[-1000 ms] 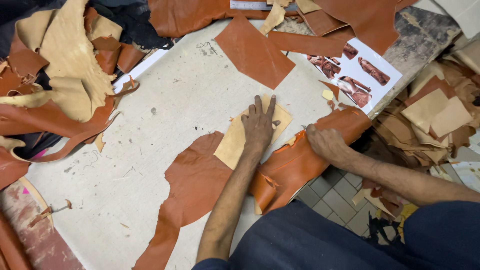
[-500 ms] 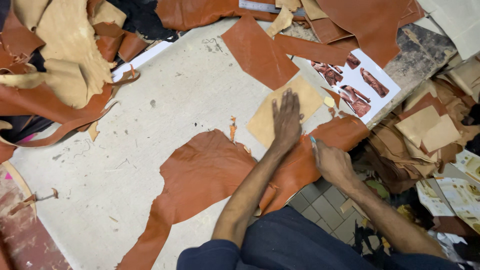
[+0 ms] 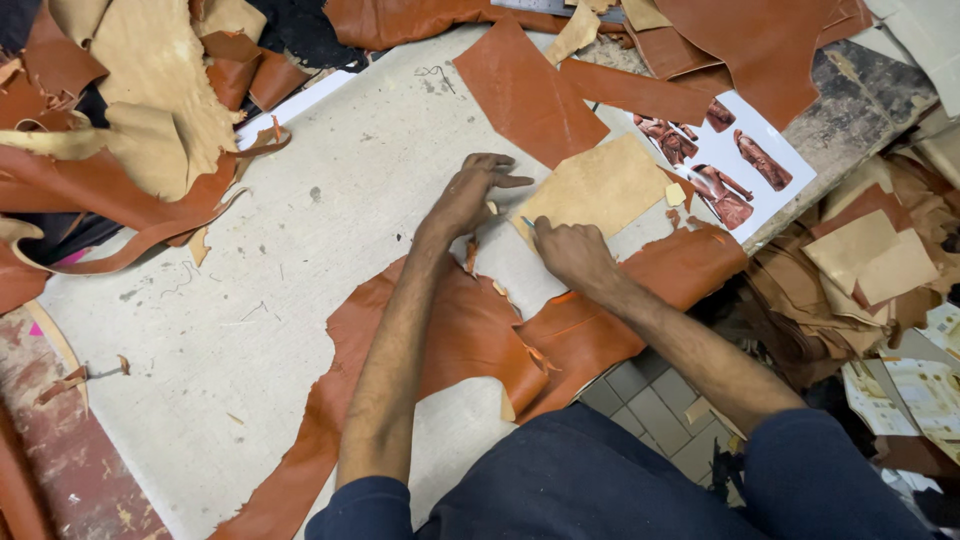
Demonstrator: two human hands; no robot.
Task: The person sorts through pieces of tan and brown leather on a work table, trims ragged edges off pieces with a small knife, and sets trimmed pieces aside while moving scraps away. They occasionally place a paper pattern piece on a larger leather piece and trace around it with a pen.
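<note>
While our left hand [image 3: 468, 195] lies flat on the worktop [image 3: 300, 250], fingers spread, our right hand [image 3: 570, 252] closes on a small blade at the tan pattern's [image 3: 598, 188] edge, steadying it.

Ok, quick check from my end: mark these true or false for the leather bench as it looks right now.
1. The right hand rests at the edge of the tan, roughly square leather piece. True.
2. The left hand is lifted well clear of the pale worktable. False: it is pressed down on the table, fingers spread.
3. A white printed sheet with pictures of brown garments lies beyond the tan piece. True.
4. The large reddish-brown leather hide lies on the floor. False: it lies on the table under the forearms, draping over the near edge.
</note>
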